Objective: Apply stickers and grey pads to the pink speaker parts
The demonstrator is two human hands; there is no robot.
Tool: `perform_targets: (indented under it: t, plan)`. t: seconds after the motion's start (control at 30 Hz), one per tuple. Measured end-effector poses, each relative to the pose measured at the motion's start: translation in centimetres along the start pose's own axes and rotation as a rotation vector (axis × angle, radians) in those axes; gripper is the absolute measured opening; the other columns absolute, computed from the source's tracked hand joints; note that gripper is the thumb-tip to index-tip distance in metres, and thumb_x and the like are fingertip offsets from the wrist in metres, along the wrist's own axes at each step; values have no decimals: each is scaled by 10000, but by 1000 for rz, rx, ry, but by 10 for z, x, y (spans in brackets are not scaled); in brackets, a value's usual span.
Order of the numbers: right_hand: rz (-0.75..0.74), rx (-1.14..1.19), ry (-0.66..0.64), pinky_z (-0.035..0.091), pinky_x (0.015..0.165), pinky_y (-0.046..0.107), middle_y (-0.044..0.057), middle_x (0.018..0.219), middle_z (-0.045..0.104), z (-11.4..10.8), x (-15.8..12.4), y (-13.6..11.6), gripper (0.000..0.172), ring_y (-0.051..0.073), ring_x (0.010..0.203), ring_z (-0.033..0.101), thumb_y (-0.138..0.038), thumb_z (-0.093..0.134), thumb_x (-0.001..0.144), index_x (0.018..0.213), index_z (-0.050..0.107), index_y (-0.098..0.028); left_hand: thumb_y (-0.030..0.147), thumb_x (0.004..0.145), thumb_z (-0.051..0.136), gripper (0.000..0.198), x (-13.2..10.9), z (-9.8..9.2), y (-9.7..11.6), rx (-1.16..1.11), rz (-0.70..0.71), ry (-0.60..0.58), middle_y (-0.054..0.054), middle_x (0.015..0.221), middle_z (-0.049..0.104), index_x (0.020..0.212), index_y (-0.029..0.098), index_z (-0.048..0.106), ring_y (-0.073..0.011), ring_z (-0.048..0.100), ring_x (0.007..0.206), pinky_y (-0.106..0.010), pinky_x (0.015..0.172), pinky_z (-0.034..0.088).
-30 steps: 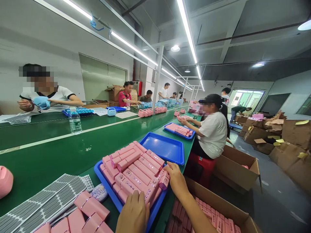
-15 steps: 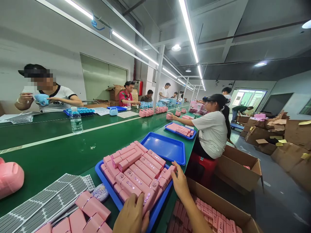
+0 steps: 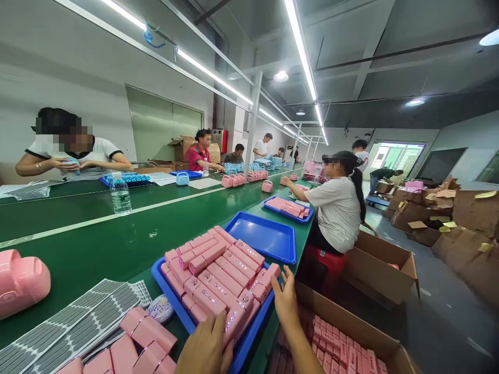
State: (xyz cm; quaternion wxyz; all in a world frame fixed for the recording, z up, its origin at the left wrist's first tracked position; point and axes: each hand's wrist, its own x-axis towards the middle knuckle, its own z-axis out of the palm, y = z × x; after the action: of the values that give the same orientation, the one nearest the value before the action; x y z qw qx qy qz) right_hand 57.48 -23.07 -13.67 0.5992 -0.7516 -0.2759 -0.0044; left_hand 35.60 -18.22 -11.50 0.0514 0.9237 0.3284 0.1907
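in the head view, a shallow blue plastic tray (image 3: 249,335) sits on the long glossy green work table (image 3: 101,244), heaped with layered pink block-shaped bars (image 3: 218,267), several with a thin shiny band and a row of small bright marks. clock hours below are read from this tray's middle.

the left hand (image 3: 205,342), at six o'clock, is grasping the near end of one marked pink bar (image 3: 236,318), which lies on the heap at the tray's near edge. the right hand (image 3: 286,301), at three o'clock, is not clenched: its fingers are parted and curved beside the end of another pink bar (image 3: 268,276); whether a fingertip touches it, i cannot tell.

at nine o'clock, just beside the tray, is a small round patterned piece (image 3: 160,309), with grey-and-white sticker sheets (image 3: 74,324) beyond it. loose wider pink pieces (image 3: 148,332) lie at eight o'clock, and a rounded glossy pink plastic case (image 3: 25,283) past nine. a second blue tray (image 3: 265,236) stands between one and two, near a seated co-worker in a white t-shirt (image 3: 337,210) at two. a brown cardboard carton (image 3: 346,314) holding more pink pieces stands between three and four, and a clear plastic water bottle (image 3: 120,196) between ten and eleven.
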Motion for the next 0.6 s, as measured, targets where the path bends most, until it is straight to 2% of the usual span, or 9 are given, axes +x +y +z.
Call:
perform_targets:
  t: [0.13, 0.2, 0.23, 0.3, 0.37, 0.4, 0.43, 0.5, 0.6]
  plan:
    - [13, -16, 120, 310, 998, 547, 241, 1345, 385, 1, -12, -3, 607, 352, 1254, 370, -515, 381, 819, 1263, 342, -103, 48, 728, 526, 387, -4, 4, -4, -22, 59, 131, -99, 899, 649, 1101, 125, 597, -236, 612, 829, -355, 719, 515]
    - [-74, -45, 171, 263, 1026, 550, 205, 1337, 402, -3, -25, -16, 521, 334, 1267, 334, -431, 427, 824, 1245, 386, -127, 82, 738, 559, 310, -7, 5, -6, -33, 89, 210, -110, 894, 646, 1043, 102, 607, -235, 606, 825, -345, 736, 510]
    - [-173, -72, 160, 256, 1035, 537, 176, 1335, 415, -7, -32, -27, 469, 310, 1275, 319, -357, 438, 833, 1251, 393, -150, 112, 752, 571, 284, -7, 4, -7, -42, 104, 243, -114, 897, 642, 1033, 95, 602, -235, 602, 829, -341, 750, 506]
    - [-456, -173, -9, 257, 1046, 511, 104, 1341, 436, -18, -46, -54, 448, 266, 1289, 292, -183, 433, 831, 1276, 396, -217, 180, 785, 572, 284, -7, -1, -10, -63, 143, 304, -109, 899, 635, 1057, 100, 577, -234, 593, 832, -341, 755, 504]
    - [-726, -309, -341, 221, 1063, 512, 30, 1328, 475, -28, -55, -85, 518, 244, 1282, 307, -61, 429, 798, 1264, 427, -287, 199, 809, 547, 295, -4, -11, -11, -100, 229, 349, -75, 870, 630, 1098, 137, 543, -215, 592, 793, -322, 710, 513]
    - [-798, -359, -489, 200, 1072, 510, 5, 1287, 520, -33, -56, -99, 523, 233, 1243, 363, -36, 438, 791, 1238, 456, -307, 207, 818, 538, 299, -1, -17, -10, -131, 282, 348, -55, 859, 628, 1113, 163, 526, -201, 592, 775, -307, 689, 515]
    - [-831, -391, -598, 209, 1070, 496, -6, 1224, 569, -36, -56, -112, 495, 222, 1181, 429, -33, 457, 794, 1204, 490, -309, 217, 829, 527, 296, 2, -24, -9, -171, 309, 341, -43, 867, 629, 1122, 185, 507, -190, 594, 776, -296, 684, 516]
    - [-808, -400, -697, 319, 1008, 430, -2, 1081, 634, -38, -51, -128, 391, 201, 1027, 524, -78, 519, 806, 1139, 536, -282, 245, 859, 488, 314, 9, -37, -5, -289, 236, 342, -50, 931, 624, 1168, 203, 450, -187, 594, 849, -307, 729, 512]
    - [-647, -386, -650, 440, 833, 333, 18, 985, 628, -31, -33, -132, 297, 209, 944, 542, -171, 644, 745, 1025, 571, -238, 330, 899, 384, 405, 14, -53, 4, -475, -23, 385, -112, 1161, 541, 1282, 213, 328, -244, 513, 1076, -434, 856, 466]
